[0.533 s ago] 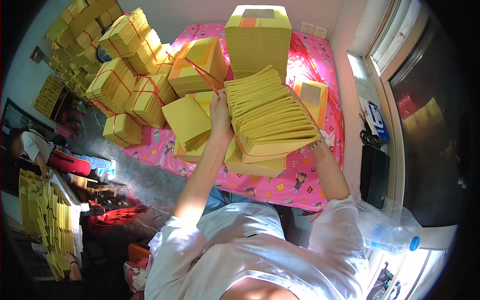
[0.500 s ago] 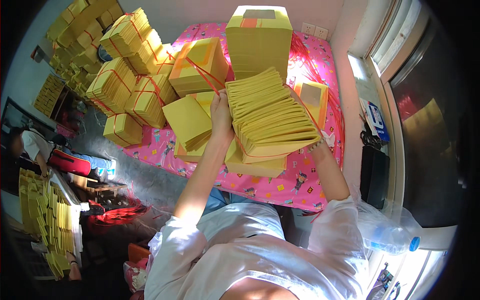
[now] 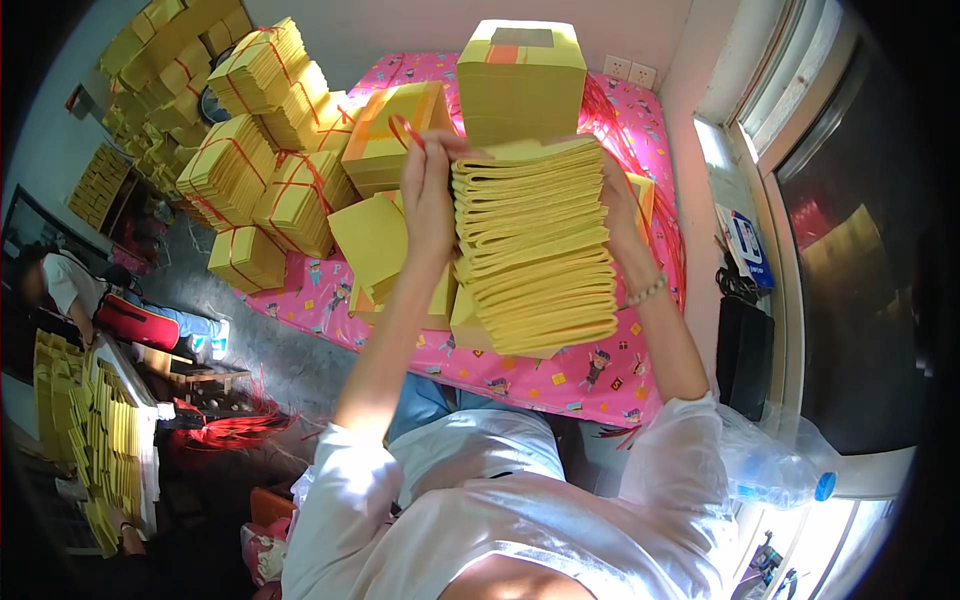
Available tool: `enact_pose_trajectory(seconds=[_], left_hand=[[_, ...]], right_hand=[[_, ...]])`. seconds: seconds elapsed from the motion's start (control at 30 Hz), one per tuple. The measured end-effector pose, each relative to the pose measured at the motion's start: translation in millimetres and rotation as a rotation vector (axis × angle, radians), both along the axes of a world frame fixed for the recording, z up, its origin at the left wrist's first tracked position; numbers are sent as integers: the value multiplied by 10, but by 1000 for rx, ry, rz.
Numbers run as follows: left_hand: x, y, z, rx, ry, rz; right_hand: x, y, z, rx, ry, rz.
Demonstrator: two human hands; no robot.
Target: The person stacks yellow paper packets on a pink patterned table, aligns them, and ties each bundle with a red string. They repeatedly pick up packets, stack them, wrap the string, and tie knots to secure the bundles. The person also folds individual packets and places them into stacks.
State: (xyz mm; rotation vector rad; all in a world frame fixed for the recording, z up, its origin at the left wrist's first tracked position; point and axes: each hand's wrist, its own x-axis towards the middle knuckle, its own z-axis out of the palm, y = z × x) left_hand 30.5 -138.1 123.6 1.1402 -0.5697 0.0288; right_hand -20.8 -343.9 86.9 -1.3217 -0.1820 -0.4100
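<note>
A thick stack of folded yellow paper stands between my hands over the pink table, its folded edges facing me. My left hand is closed on a red strap, which loops up above the fingers at the stack's far left corner. Along the right side of the stack lies my right hand, gripping it, with the fingertips hidden behind the paper. Beneath and beside the held stack sit loose yellow paper bundles.
Several strapped yellow stacks crowd the table's left side. A tall yellow block stands at the back. Red straps trail along the right edge of the pink tablecloth. At far left, a person works beside another table.
The stack has turned so its folds lie more level and its near edge has dropped. My left hand has moved slightly left and up; my right hand has shifted up along the side.
</note>
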Motion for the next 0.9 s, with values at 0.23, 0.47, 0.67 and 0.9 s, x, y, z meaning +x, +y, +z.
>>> enact_pose_trajectory(seconds=[0.23,0.47,0.67,0.9], left_hand=[[218,207,-256,222,-333,-73],[265,479,-162,415,-291,-126],[394,399,48,518,-190,-188],[379,216,-36,576,-231,-72]], right_hand=[[30,32,162,-379,41,51],[41,116,402,-679,-9,139],[341,79,630,-970,-245,-42],[503,405,916,-987,-113,20]])
